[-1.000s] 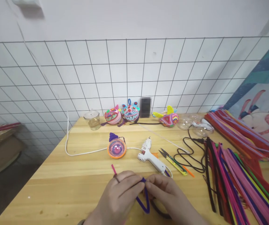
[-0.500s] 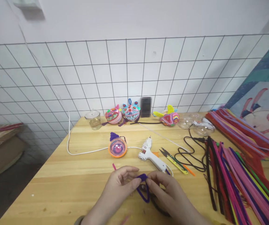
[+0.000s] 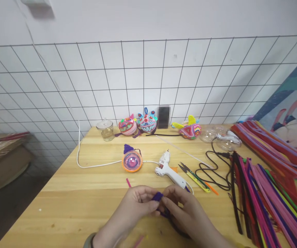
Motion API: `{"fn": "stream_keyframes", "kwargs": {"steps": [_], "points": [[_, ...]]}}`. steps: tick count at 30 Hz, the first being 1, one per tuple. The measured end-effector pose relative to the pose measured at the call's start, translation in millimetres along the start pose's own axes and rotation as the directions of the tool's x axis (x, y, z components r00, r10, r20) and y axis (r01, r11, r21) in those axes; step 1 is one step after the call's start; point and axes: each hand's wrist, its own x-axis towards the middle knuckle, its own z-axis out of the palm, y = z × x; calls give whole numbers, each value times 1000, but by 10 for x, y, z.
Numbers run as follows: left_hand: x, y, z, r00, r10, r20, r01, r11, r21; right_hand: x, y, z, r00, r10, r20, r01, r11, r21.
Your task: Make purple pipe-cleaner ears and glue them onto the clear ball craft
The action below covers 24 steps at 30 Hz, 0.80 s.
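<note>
Between my two hands, low in the middle of the head view, is a purple pipe cleaner (image 3: pixel 158 196) folded into a small bundle. My left hand (image 3: pixel 141 202) pinches it from the left, thumb in front. My right hand (image 3: pixel 180 206) has its thumb and forefinger closed on the bundle's right end. Its lower part is mostly hidden behind my fingers. A dark strip runs under my right hand; I cannot make out what it is. Beyond my hands lies a round orange-rimmed ornament (image 3: pixel 132 161) with a purple pipe-cleaner triangle (image 3: pixel 128 148) at its top.
A white glue gun (image 3: pixel 170 172) lies just past my right hand, beside yellow-handled snips (image 3: pixel 195 177). Many coloured pipe cleaners (image 3: pixel 264 199) cover the right side. Along the wall stand a glass jar (image 3: pixel 105 131), decorated ornaments (image 3: pixel 147 123) and clear plastic balls (image 3: pixel 207 135).
The purple loop that hung below my fingers is now drawn up and mostly out of sight in my hands. The whole view has shifted slightly.
</note>
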Motion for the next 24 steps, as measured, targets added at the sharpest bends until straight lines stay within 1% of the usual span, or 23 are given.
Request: {"fn": "stream_keyframes", "kwargs": {"steps": [5,11,15,18,20,24], "points": [[18,-29,-10,999,-44,9,44,999,-13,-16,-18,13,997,-76,-32,71,987,-145],[34,-34,-8,998,-57,-4,57,998,-41,-41,-1,18,983,-183,-10,175,953,-249],[20,-4,3,998,-57,-15,57,998,-32,-59,-46,16,985,-171,21,171,960,-224],[14,-6,9,999,-47,5,47,999,-7,-57,-73,17,990,-142,14,142,972,-186],[18,-18,13,999,-43,23,43,999,9,-47,-67,20,991,-132,-8,128,972,-196],[34,-39,12,999,-35,10,35,999,-12,-31,-25,23,991,-133,-19,126,965,-232]]}}
